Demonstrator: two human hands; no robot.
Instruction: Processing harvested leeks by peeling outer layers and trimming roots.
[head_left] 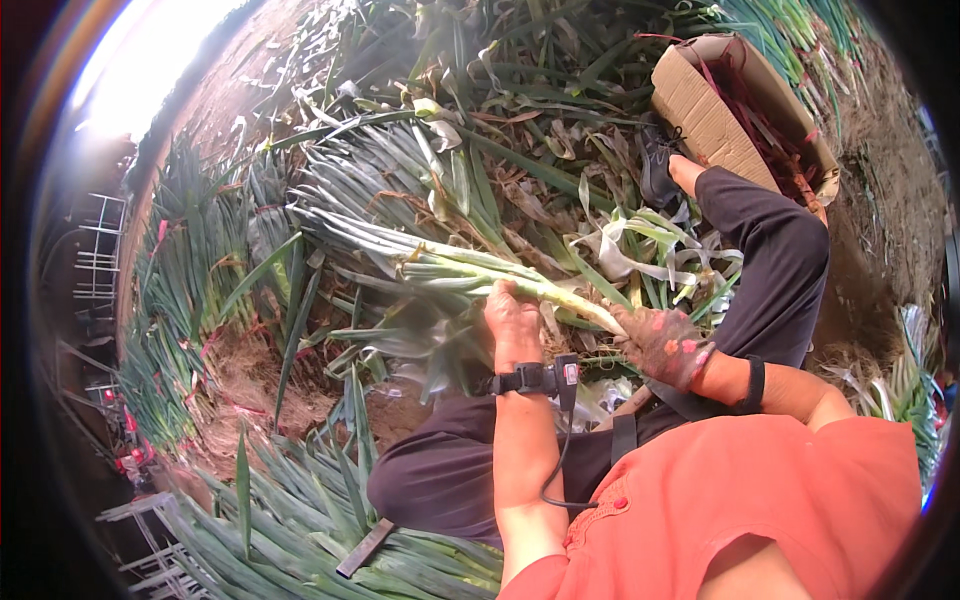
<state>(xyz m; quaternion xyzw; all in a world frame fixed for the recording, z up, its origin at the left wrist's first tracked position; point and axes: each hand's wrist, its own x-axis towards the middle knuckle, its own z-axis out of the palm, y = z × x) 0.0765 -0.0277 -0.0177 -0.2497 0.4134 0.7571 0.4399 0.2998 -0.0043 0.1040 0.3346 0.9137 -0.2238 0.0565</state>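
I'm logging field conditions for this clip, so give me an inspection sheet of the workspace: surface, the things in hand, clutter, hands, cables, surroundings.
Surface: bare soil, mostly buried under greens; no table.
Things in hand: one long leek, lying across the lap, white end toward the right hand.
Clutter: trimmed leaves and peelings around the legs.
Hands: left hand bare, gripping the leek's stalk; right hand in a soiled glove, closed on its white end.
Cables: a black cable hangs from a wrist strap on the left forearm.
Surroundings: leek piles at left, an open cardboard box at upper right, metal racks at far left.
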